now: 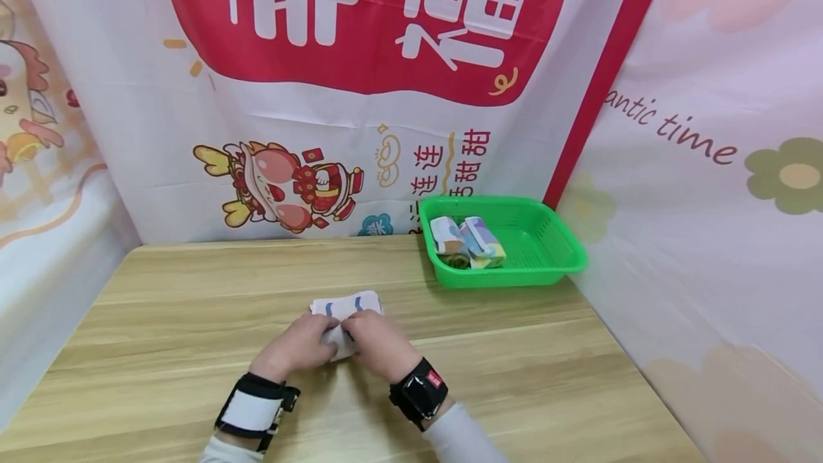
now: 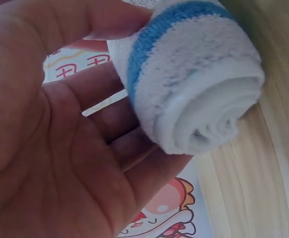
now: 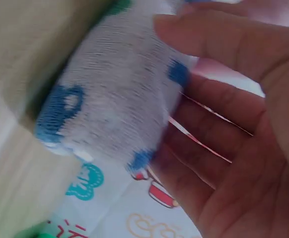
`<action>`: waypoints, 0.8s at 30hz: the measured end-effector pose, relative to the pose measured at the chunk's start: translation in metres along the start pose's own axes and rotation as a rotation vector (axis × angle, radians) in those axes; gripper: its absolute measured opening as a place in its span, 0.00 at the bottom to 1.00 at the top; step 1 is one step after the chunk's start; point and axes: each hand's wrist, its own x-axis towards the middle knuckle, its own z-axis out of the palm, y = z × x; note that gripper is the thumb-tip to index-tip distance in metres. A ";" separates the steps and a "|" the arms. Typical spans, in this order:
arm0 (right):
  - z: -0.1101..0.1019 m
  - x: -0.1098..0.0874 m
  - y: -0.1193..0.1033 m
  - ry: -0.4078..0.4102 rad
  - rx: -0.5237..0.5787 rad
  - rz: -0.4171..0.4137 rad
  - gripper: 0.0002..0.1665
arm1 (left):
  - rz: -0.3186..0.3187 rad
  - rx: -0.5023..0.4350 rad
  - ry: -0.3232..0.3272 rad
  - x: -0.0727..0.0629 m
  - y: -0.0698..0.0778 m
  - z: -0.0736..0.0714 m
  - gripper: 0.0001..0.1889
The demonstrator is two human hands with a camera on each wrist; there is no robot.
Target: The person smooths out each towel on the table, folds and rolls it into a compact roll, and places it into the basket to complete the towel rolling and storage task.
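Note:
A small white towel (image 1: 347, 304) with blue markings is rolled up over the middle of the table, between both hands. My left hand (image 1: 301, 346) grips one side of it; in the left wrist view the roll's spiral end (image 2: 209, 114) and a blue band show, with the thumb on top and the fingers curved beneath. On the other side my right hand (image 1: 382, 343) holds the same towel. The right wrist view shows the towel's white knit face (image 3: 119, 94) with blue and green patches, thumb over it and fingers behind.
A green plastic basket (image 1: 540, 279) stands at the table's back right corner. Two rolled, colourful towels (image 1: 484, 243) lie in its left part. Printed cloth (image 1: 302, 113) hangs behind the wooden table (image 1: 193, 320), with more along both sides.

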 end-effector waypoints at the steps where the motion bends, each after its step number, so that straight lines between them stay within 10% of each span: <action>1: 0.004 0.000 0.000 0.000 -0.010 0.004 0.15 | -0.002 0.007 0.002 0.000 0.000 0.000 0.14; 14: 0.021 0.004 0.023 -0.055 0.282 -0.037 0.07 | -0.001 0.111 0.107 -0.004 0.016 0.002 0.31; 24: 0.001 0.001 0.023 -0.101 0.298 0.050 0.17 | -0.032 0.030 0.052 -0.001 0.010 0.003 0.19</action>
